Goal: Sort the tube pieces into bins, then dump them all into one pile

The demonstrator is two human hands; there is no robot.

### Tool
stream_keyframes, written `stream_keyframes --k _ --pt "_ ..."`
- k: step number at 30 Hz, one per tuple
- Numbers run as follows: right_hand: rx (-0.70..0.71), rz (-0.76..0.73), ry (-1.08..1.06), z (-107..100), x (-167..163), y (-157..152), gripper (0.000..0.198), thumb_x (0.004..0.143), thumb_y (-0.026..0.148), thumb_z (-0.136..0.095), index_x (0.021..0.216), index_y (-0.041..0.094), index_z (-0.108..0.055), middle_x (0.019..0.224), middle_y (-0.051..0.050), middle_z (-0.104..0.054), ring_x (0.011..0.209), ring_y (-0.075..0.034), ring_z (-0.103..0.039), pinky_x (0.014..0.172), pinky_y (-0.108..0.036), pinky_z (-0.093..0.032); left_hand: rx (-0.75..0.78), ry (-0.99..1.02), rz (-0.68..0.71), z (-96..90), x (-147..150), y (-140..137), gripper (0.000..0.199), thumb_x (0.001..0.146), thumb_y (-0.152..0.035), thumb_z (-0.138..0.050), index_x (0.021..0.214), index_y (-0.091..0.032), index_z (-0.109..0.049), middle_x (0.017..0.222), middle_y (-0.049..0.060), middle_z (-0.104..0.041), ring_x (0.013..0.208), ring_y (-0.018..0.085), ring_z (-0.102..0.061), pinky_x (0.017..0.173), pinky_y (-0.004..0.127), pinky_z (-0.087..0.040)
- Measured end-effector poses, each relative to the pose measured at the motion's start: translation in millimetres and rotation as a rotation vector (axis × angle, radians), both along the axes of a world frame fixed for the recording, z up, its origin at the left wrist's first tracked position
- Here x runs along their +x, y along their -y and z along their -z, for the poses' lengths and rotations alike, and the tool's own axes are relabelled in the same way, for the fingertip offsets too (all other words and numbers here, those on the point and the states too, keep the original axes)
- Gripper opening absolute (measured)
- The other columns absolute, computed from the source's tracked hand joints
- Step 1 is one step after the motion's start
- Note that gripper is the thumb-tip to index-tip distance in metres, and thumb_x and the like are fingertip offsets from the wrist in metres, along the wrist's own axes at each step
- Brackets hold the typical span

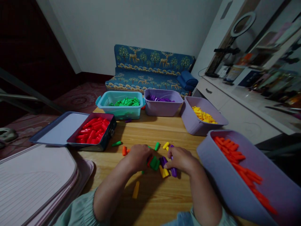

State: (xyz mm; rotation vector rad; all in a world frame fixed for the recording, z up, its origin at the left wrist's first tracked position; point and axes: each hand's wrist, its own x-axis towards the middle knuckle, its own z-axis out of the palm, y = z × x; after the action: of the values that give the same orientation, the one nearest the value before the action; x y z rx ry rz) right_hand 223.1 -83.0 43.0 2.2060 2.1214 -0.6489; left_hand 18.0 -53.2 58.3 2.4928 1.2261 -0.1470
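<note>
Small tube-like plastic pieces in several colours lie in a loose pile on the wooden table, between my two hands. My left hand [140, 157] is over the pile's left side with its fingers curled down; the fingertips are partly hidden beside a red piece and a green piece [155, 163]. On the pile's right side, my right hand [182, 159] has its thumb and fingers closed around a purple piece [173, 172]. Yellow pieces [164, 171] lie just below the pile's middle. An orange piece [124, 151] and a green piece [116, 143] lie left of my left hand.
Around the table stand a turquoise bin [122, 110] of green pieces, a lilac bin [162, 109] of purple, another bin [191, 121] of yellow, and a large bin [211, 160] of orange-red. An open case [103, 142] holds red pieces. A yellow piece [135, 190] lies near the front.
</note>
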Motion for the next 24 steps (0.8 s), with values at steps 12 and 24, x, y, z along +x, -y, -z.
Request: stream_keyframes --k 12,24 --pt "0.089 -0.096 -0.039 0 -23 0 0.023 0.057 0.037 -0.076 0.07 0.023 -0.064 0.073 -0.001 -0.069 0.071 -0.017 -0.061 0.052 -0.025 -0.023 0.035 0.076 -0.052 9.7 -1 -3 0.026 0.078 -0.011 -0.049 0.095 -0.018 -0.066 0.094 0.014 -0.065 0.079 0.025 -0.066 0.066 0.031 -0.047" --pt "0.209 0.015 -0.229 10 -36 -10 0.014 0.07 0.025 -0.067 0.084 0.023 -0.065 0.074 0.0 -0.067 0.07 -0.015 -0.059 0.059 -0.024 -0.034 -0.233 0.755 -0.282 19.6 -10 -31 0.033 0.075 -0.009 -0.048 0.104 -0.017 -0.063 0.088 0.005 -0.069 0.077 0.015 -0.06 0.065 0.023 -0.044"
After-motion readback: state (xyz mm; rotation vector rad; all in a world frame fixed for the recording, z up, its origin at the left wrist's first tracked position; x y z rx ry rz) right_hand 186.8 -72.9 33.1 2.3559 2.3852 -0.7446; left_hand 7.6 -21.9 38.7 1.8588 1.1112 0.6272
